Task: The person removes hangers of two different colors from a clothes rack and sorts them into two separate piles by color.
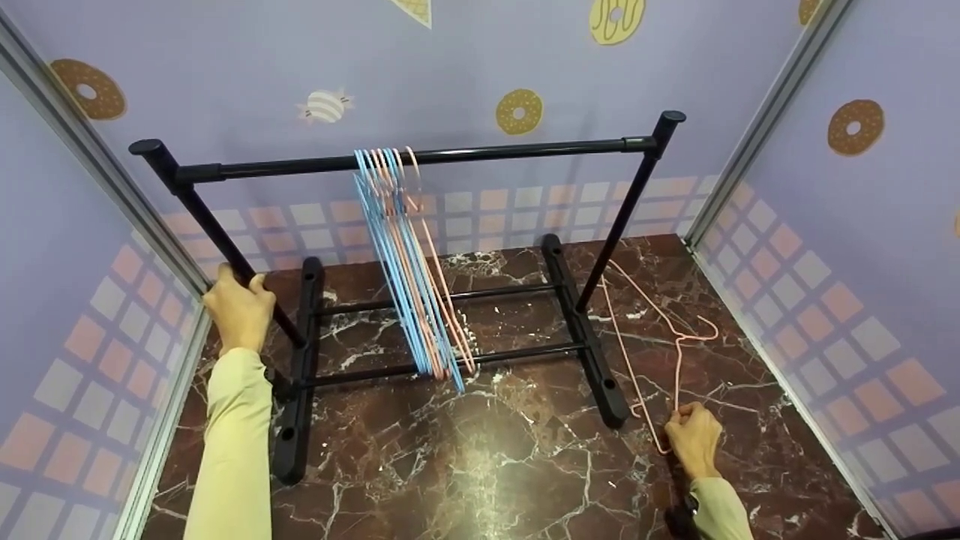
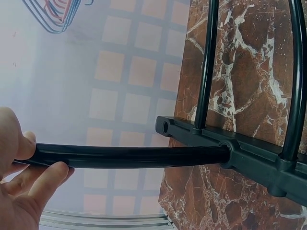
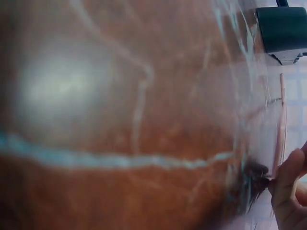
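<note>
Head view: a black garment rack (image 1: 420, 157) stands on a brown marbled floor (image 1: 487, 465) inside a booth with lilac walls (image 1: 247, 67) printed with doughnuts and pastel squares. The left hand (image 1: 238, 307) is wrapped around the rack's left upright post, just above its foot bar. A bundle of blue and pink wire hangers (image 1: 409, 270) hangs from the top rail, left of its middle, with the lower ends reaching down to the front cross rod of the base. A single pink hanger (image 1: 660, 337) lies flat on the floor to the right of the rack, just beside the right foot bar, its hook pointing toward the right wall. The right hand (image 1: 694, 439) pinches the near corner of this hanger, fingers curled on the wire and low to the floor.

Left wrist view: thumb and fingers (image 2: 45, 184) enclose the black post (image 2: 129, 155), which joins the foot bar (image 2: 240, 158) standing on the marble; part of the hanging hangers shows at the top left.

Right wrist view: the picture is blurred; fingertips (image 3: 288, 182) at the right edge hold the thin pink wire (image 3: 281, 129) close to the marble, with the dark end of a foot bar (image 3: 283, 31) at the upper right.
</note>
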